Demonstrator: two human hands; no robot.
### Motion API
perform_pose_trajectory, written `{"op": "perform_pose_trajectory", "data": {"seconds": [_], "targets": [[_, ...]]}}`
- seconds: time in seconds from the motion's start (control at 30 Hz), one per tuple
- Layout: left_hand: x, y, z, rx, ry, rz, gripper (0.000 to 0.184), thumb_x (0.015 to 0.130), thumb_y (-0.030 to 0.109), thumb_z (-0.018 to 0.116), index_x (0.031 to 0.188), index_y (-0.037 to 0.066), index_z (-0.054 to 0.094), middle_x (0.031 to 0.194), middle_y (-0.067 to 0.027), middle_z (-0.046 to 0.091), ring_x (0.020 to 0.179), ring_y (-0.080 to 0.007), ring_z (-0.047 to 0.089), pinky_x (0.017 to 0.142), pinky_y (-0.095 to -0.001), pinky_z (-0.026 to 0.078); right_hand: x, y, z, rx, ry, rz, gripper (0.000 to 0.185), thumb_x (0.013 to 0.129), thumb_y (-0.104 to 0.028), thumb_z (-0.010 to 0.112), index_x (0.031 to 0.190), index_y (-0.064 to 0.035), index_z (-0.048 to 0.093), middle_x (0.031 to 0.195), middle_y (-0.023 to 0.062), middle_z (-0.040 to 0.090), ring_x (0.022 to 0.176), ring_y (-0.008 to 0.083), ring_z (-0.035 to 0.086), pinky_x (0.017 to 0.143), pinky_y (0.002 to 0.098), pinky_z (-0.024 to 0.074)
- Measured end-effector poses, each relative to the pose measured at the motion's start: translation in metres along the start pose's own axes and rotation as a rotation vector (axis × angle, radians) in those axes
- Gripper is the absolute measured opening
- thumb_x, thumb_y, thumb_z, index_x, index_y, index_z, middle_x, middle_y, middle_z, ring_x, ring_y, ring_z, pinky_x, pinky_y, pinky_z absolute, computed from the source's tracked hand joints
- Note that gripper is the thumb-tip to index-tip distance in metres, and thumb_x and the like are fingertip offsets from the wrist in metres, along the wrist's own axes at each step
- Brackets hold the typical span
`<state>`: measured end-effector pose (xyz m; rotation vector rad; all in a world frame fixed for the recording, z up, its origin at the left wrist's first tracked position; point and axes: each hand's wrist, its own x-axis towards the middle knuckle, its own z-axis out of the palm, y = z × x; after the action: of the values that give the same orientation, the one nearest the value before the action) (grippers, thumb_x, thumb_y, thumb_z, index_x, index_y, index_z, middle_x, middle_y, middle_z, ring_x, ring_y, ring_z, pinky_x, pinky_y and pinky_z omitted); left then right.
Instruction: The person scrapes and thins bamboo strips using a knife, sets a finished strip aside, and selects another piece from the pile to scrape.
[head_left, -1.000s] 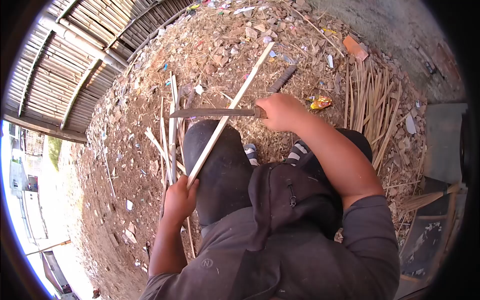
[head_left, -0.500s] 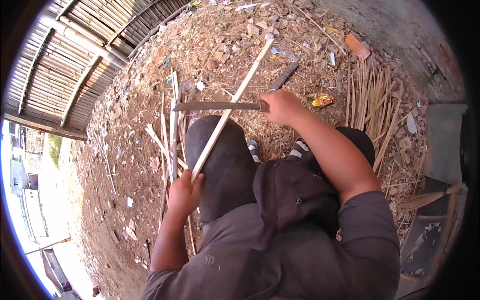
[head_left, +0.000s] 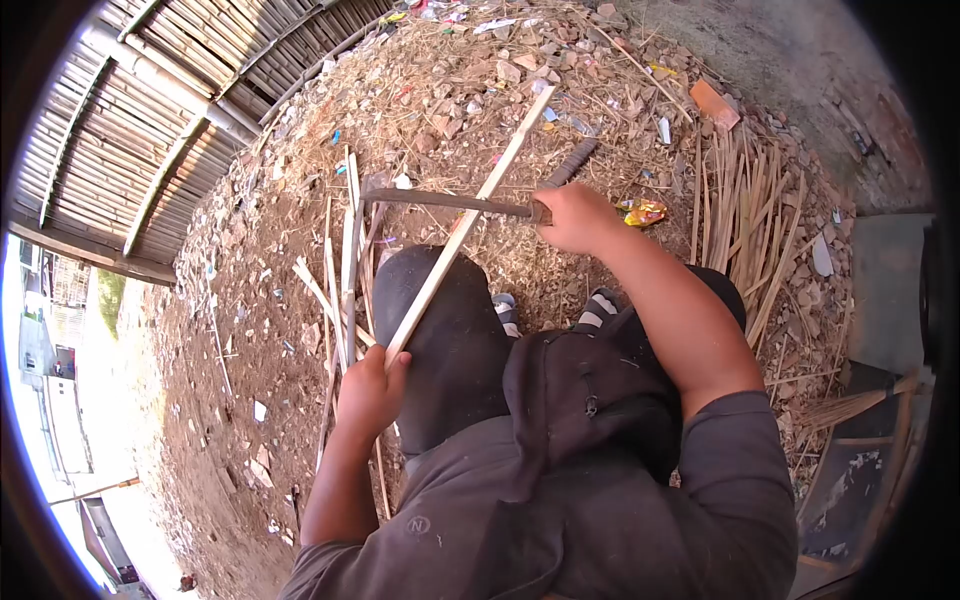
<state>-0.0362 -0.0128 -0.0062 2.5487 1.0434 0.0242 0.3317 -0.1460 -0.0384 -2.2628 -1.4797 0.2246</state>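
Note:
My left hand (head_left: 370, 395) is closed round the lower end of a pale bamboo strip (head_left: 470, 220), which slants up and to the right over my knee. In my right hand (head_left: 582, 218) is the handle of a machete (head_left: 440, 199). Its dark blade lies nearly level across the strip, pointing left, and appears to touch it. Beside my left knee lie several split bamboo pieces (head_left: 348, 260), partly behind the blade tip.
A pile of thin bamboo strips (head_left: 740, 200) lies on the right. A dark ridged rod (head_left: 574, 160), a yellow wrapper (head_left: 643, 212) and a brick (head_left: 714, 103) rest on the littered ground. A bamboo fence (head_left: 130, 130) stands at upper left.
The machete and my right hand have shifted slightly right, and the blade tip now tilts up a little. The strip's upper end has moved slightly right and down. My left hand keeps its hold.

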Motion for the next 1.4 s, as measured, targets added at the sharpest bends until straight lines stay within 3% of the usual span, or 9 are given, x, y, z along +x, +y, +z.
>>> {"op": "perform_pose_trajectory", "data": {"seconds": [0.17,0.2,0.33,0.53,0.67,0.87,0.97,1.3,1.4], "targets": [[-0.005,-0.003,0.0,-0.053,-0.019,0.018,0.039,0.1,0.036,0.062,0.087,0.0,0.054,0.075,-0.029,0.065,0.075,-0.0515,0.064,0.065,-0.0585,0.047,-0.007,-0.016,-0.001,-0.126,-0.083,-0.127,0.022,0.079,-0.025,0.072,0.096,-0.0116,0.067,0.085,0.0164,0.071,0.085,0.0372,0.071,0.075,0.0517,0.0554],[-0.012,-0.005,-0.001,-0.06,-0.03,0.018,0.039,0.1,0.036,0.062,0.087,0.0,0.054,0.074,-0.0289,0.064,0.075,-0.0515,0.064,0.065,-0.0585,0.047,0.001,0.011,0.015,0.029,-0.04,0.084,0.022,0.078,-0.024,0.071,0.096,-0.0128,0.067,0.084,0.0163,0.071,0.084,0.0371,0.071,0.075,0.051,0.0559],[-0.011,0.0,-0.009,-0.065,-0.08,-0.051,0.041,0.102,0.038,0.058,0.089,-0.001,0.055,0.077,-0.0292,0.064,0.079,-0.0515,0.064,0.068,-0.0572,0.047,0.002,0.01,-0.008,-0.063,-0.019,0.06,0.023,0.077,-0.023,0.071,0.098,-0.0129,0.068,0.084,0.0151,0.071,0.083,0.0371,0.071,0.075,0.0514,0.0564],[-0.015,0.0,-0.004,-0.054,-0.063,-0.036,0.037,0.101,0.033,0.061,0.087,0.0,0.054,0.075,-0.0284,0.064,0.075,-0.051,0.063,0.065,-0.0576,0.047,-0.006,-0.006,0.004,-0.128,-0.016,-0.141,0.021,0.076,-0.022,0.07,0.094,-0.0119,0.067,0.08,0.0166,0.069,0.082,0.0421,0.068,0.071,0.0548,0.0531],[-0.018,-0.004,-0.009,-0.078,-0.067,-0.028,0.035,0.101,0.033,0.061,0.087,0.001,0.054,0.075,-0.0285,0.064,0.075,-0.0511,0.063,0.066,-0.0576,0.047,0.0,0.018,-0.004,-0.063,-0.056,0.094,0.024,0.077,-0.021,0.071,0.099,-0.0119,0.068,0.083,0.0152,0.071,0.085,0.0377,0.071,0.074,0.0516,0.0556],[-0.021,-0.016,-0.007,-0.067,-0.101,0.013,0.035,0.101,0.032,0.06,0.086,0.0,0.054,0.073,-0.0279,0.063,0.075,-0.0509,0.063,0.066,-0.0577,0.046,-0.009,-0.018,-0.006,-0.201,-0.082,-0.16,0.025,0.077,-0.023,0.071,0.098,-0.0099,0.068,0.085,0.0169,0.07,0.083,0.0406,0.069,0.074,0.0527,0.0543],[-0.03,-0.013,-0.014,-0.059,-0.099,0.004,0.035,0.1,0.032,0.06,0.086,0.001,0.053,0.071,-0.0274,0.062,0.074,-0.0503,0.063,0.065,-0.0576,0.046,0.002,0.047,0.011,0.15,-0.024,0.171,0.023,0.08,-0.02,0.068,0.101,-0.012,0.07,0.086,0.0179,0.071,0.088,0.0385,0.07,0.077,0.0511,0.0554],[-0.028,-0.024,-0.01,-0.074,-0.082,0.031,0.035,0.1,0.031,0.061,0.085,0.001,0.054,0.069,-0.0272,0.062,0.07,-0.0502,0.063,0.062,-0.0563,0.048,-0.011,0.006,-0.012,-0.191,-0.053,-0.094,0.027,0.076,-0.023,0.073,0.102,-0.0138,0.07,0.083,0.0156,0.07,0.083,0.0403,0.069,0.076,0.0508,0.0548],[-0.03,-0.029,-0.007,-0.051,-0.051,0.029,0.033,0.1,0.031,0.061,0.086,0.001,0.054,0.07,-0.0273,0.063,0.072,-0.0503,0.064,0.063,-0.0559,0.049,-0.008,0.037,-0.016,-0.051,0.01,0.156,0.021,0.08,-0.022,0.07,0.099,-0.0124,0.069,0.087,0.0145,0.071,0.087,0.0374,0.07,0.075,0.0519,0.0552]]}}
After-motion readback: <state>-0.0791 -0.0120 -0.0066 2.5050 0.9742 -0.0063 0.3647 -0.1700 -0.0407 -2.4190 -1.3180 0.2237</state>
